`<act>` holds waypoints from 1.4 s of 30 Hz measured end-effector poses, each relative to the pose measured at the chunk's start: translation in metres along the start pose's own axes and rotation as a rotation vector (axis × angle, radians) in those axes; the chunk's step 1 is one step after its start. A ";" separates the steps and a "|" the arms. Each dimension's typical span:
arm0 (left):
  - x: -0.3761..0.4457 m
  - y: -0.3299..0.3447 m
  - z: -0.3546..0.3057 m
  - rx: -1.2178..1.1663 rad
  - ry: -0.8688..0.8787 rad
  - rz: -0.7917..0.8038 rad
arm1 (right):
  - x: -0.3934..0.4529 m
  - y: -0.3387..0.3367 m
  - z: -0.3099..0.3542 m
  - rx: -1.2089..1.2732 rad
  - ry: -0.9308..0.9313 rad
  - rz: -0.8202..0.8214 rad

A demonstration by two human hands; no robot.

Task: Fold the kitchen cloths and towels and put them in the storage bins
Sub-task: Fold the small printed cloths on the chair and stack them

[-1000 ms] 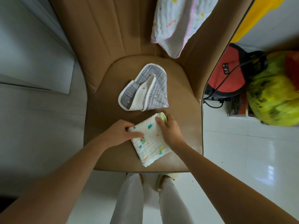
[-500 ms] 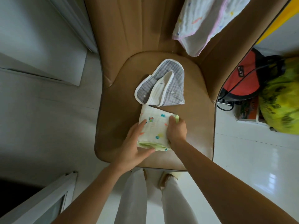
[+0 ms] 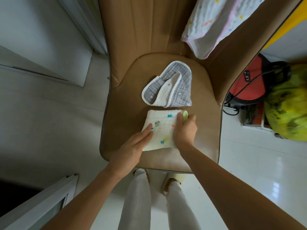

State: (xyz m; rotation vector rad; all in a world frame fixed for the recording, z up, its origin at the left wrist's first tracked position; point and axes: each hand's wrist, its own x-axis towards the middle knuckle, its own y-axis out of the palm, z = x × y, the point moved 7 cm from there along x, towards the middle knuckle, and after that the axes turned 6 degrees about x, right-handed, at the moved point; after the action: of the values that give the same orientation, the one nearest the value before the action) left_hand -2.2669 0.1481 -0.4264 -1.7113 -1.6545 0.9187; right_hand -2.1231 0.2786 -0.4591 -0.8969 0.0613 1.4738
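A small white cloth [image 3: 163, 127] with coloured prints and a green edge lies folded into a rectangle on the tan chair seat [image 3: 126, 103]. My left hand [image 3: 132, 146] lies flat along its left edge, fingers straight on the fabric. My right hand [image 3: 185, 130] rests on its right side, fingers bent over the green edge. Just behind it sits a grey checked cloth [image 3: 167, 87] with white trim, loosely folded. A white towel [image 3: 214, 22] with pink trim hangs over the chair back at the upper right.
Right of the chair stand a red and black appliance [image 3: 252, 83] with a cable, a yellow-green plastic bag [image 3: 289, 107] and a small box of books. A white door or panel [image 3: 49, 52] is at the left. My legs [image 3: 146, 201] stand before the seat.
The printed cloth has been squared up and now lies straight in front of the grey cloth. My left hand slid from its front corner to its left edge; the camera view shifted.
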 end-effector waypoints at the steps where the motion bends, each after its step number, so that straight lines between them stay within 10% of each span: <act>1: -0.006 0.007 0.000 -0.018 -0.015 0.030 | -0.004 0.002 0.007 -0.010 -0.063 0.025; 5: -0.015 0.016 0.017 -0.805 -0.639 0.112 | -0.017 0.022 0.016 -0.014 -0.150 0.189; 7: -0.018 0.020 0.032 -1.325 -1.069 -0.108 | -0.022 0.033 0.017 0.004 -0.155 0.265; 9: -0.021 0.015 0.048 -1.327 -1.228 -0.172 | -0.028 0.042 0.016 0.025 -0.135 0.312; 15: -0.018 0.002 0.077 -0.888 -1.170 0.157 | -0.039 0.062 0.020 0.034 -0.153 0.349; 26: 0.110 -0.068 0.093 -0.396 -0.714 -0.447 | 0.024 0.081 0.127 -0.218 -0.595 0.277; 32: 0.162 -0.066 0.110 -0.212 -0.620 -0.340 | 0.059 0.086 0.104 -0.350 -0.291 0.339; 42: 0.219 -0.054 0.111 -0.311 -0.736 -0.349 | 0.048 0.027 0.044 -0.400 -0.336 0.163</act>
State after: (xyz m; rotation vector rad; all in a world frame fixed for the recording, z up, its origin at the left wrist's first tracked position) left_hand -2.3896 0.3641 -0.4667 -1.2469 -2.5897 1.2488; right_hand -2.1603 0.3377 -0.4678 -0.9644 -0.4310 1.8085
